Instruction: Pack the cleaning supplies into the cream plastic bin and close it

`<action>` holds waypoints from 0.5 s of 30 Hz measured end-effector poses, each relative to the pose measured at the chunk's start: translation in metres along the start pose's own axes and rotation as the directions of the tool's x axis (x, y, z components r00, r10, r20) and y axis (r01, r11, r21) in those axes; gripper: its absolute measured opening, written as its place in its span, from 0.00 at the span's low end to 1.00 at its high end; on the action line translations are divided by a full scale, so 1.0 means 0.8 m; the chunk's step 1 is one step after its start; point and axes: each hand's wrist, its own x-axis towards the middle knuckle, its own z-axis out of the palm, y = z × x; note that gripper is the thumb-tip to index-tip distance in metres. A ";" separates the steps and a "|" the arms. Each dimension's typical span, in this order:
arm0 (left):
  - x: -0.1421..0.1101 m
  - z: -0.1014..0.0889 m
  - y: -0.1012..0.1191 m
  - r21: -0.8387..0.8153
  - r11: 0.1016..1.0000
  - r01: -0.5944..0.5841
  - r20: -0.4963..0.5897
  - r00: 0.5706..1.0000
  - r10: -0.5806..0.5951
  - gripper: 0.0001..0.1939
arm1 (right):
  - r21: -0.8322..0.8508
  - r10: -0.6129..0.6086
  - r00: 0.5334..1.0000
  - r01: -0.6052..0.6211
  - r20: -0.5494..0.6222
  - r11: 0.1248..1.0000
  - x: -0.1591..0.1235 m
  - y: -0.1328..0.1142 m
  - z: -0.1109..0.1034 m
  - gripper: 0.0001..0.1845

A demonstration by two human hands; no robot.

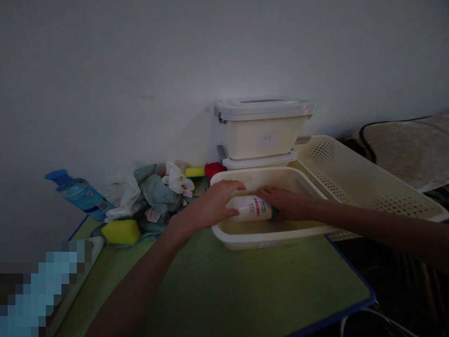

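Observation:
A white bottle [248, 208] with red and green print and a dark green cap lies on its side inside a cream plastic bin [242, 239]. My left hand [214, 202] is curved round the bottle's left end, thumb on its front and fingers behind. At the cap end, my right hand [289, 204] grips the bottle, its fingertips partly hidden. Both hands are inside or over the bin, which stands on a green table [210, 285].
Behind the bin stands a lidded cream box [263, 138]. A perforated basket [354, 175] lies to the right. Left are crumpled grey-green cloths [157, 189], a yellow sponge [121, 232], a red roll [213, 169] and a tilted blue bottle [82, 194]. A cushion [414, 150] sits far right.

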 end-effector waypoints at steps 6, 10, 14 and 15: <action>-0.001 -0.001 0.002 -0.005 1.000 0.011 -0.010 1.000 -0.011 0.23 | -0.019 0.020 1.000 -0.020 0.005 1.000 0.003 0.002 0.002 0.36; -0.001 0.004 0.001 0.019 1.000 0.012 -0.075 0.997 -0.010 0.25 | -0.053 0.022 1.000 -0.021 0.005 0.998 0.001 -0.004 -0.001 0.30; 0.000 0.010 -0.003 0.057 0.988 0.144 -0.209 0.969 -0.129 0.39 | -0.123 0.011 1.000 -0.012 -0.006 0.992 -0.002 -0.009 -0.001 0.33; 0.000 0.010 -0.004 0.042 0.986 0.163 -0.204 0.967 -0.151 0.42 | -0.128 0.014 1.000 -0.015 -0.009 0.992 -0.002 -0.009 0.000 0.33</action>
